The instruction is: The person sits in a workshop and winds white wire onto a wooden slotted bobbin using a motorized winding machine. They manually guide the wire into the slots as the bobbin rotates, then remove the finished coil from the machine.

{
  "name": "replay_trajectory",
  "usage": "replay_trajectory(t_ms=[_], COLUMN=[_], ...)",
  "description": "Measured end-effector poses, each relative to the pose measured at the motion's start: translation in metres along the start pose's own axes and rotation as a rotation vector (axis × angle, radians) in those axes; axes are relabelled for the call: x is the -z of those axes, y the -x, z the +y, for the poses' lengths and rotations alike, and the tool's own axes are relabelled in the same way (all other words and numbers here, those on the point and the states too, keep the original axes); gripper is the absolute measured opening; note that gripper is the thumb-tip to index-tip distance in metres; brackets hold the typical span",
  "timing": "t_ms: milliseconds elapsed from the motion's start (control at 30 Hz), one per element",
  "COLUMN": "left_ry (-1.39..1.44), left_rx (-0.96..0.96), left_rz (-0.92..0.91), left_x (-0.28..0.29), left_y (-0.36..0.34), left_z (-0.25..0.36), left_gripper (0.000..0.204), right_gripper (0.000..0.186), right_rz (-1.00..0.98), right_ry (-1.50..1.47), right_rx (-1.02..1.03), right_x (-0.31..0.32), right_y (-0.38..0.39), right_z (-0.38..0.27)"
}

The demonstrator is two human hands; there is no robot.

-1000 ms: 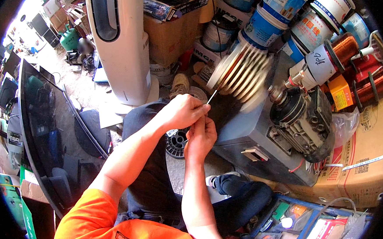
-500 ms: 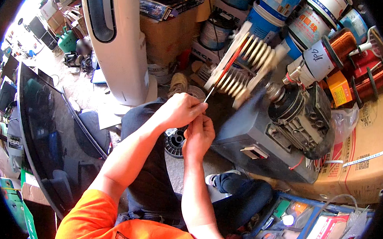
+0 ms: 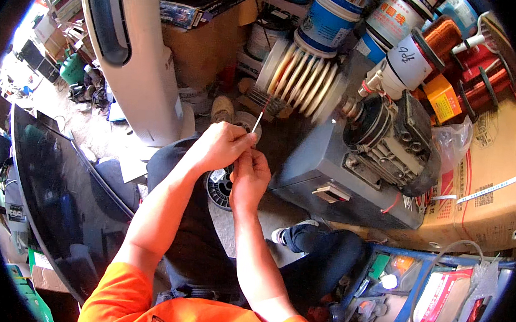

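My left hand (image 3: pixel 222 145) pinches the lower end of a thin white tube (image 3: pixel 258 122) that points up and away. A fine dark-red strand leads from the tube's tip to a pale, ribbed winding former (image 3: pixel 301 78). Right below the left fingers, my right hand (image 3: pixel 250 179) is closed with thumb and fingertips together, almost touching the left; what it pinches is hidden. The former sits on the shaft of a dark electric motor (image 3: pixel 389 148), its outer side blurred. Under my wrists, a black spool (image 3: pixel 217 193) rests on the floor.
The motor stands on a grey box (image 3: pixel 322 174) at the right, beside a large carton (image 3: pixel 493 187). Copper wire spools (image 3: pixel 443 36) and paint-type buckets (image 3: pixel 328 23) stack behind. A tall white appliance (image 3: pixel 134 65) and dark screen panel (image 3: pixel 61 190) are left; a blue-edged tray (image 3: pixel 402 314) lies lower right.
The winding former has turned on its shaft, showing another side with its ribs more upright. My whole view has shifted slightly; both hands keep their pinched grips close together.
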State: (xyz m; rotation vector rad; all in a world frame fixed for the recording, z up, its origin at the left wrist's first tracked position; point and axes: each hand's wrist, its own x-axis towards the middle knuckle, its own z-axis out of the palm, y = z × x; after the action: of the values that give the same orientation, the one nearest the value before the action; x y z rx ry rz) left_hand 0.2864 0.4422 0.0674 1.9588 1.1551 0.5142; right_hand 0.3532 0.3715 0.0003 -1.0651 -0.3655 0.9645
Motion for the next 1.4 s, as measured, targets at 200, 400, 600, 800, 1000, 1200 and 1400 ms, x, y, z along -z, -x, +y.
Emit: replay_trajectory(t_ms=[200, 400, 600, 800, 1000, 1200, 1400], left_ry=[0.059, 0.048, 0.027, 0.033, 0.029, 0.032, 0.01], left_rx=[-0.039, -0.014, 0.005, 0.005, 0.005, -0.025, 0.002], left_rz=[0.024, 0.015, 0.02, -0.01, 0.001, -0.006, -0.019], left_x=[-0.001, -0.001, 0.001, -0.002, -0.002, -0.003, -0.001], left_y=[0.001, 0.003, 0.003, 0.0, 0.0, -0.001, -0.001], left_z=[0.001, 0.006, 0.005, -0.002, -0.005, -0.008, -0.005], left_gripper=[0.036, 0.038, 0.039, 0.039, 0.041, 0.043, 0.042], right_gripper=[0.021, 0.02, 0.021, 0.023, 0.021, 0.021, 0.022], right_rz=[-0.009, -0.051, -0.014, 0.001, -0.015, -0.031, -0.041], right_ry=[0.042, -0.016, 0.053, 0.058, -0.005, -0.026, -0.049], right_rx=[0.073, -0.041, 0.051, 0.057, -0.042, -0.055, -0.066], right_x=[0.003, 0.003, 0.0, 0.003, 0.004, 0.004, 0.003], right_y=[-0.002, 0.002, 0.001, -0.001, 0.001, 0.001, 0.003], right_z=[0.006, -0.005, 0.001, 0.005, 0.0, -0.002, -0.007])
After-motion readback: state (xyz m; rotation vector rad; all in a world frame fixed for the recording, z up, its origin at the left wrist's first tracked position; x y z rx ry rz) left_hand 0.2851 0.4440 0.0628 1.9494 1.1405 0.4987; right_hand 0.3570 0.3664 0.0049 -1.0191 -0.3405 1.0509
